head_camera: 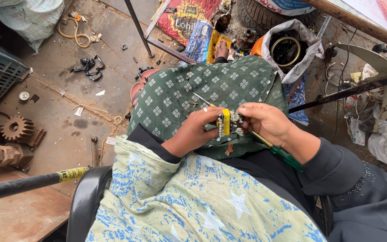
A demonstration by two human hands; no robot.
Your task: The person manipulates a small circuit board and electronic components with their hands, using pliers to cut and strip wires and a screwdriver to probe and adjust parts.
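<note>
The person sits with a green patterned cloth (211, 89) over the lap; above it both hands meet on a small metal part with a yellow piece (226, 122). The left hand (195, 130) has its fingers curled tight around the part. The right hand (265, 121) pinches its other side, a green-handled screwdriver (283, 154) tucked under the palm. Keeping the part steady over the lap seems wise, so loose bits land on cloth. On the floor ahead lie a red printed sack (187, 15), a blue-and-yellow packet (204, 42) and a grey bag (292, 45).

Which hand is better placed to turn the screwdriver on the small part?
Probably the right hand: the green-handled screwdriver already lies under it, while the left hand grips the small yellow and metal part.
</note>
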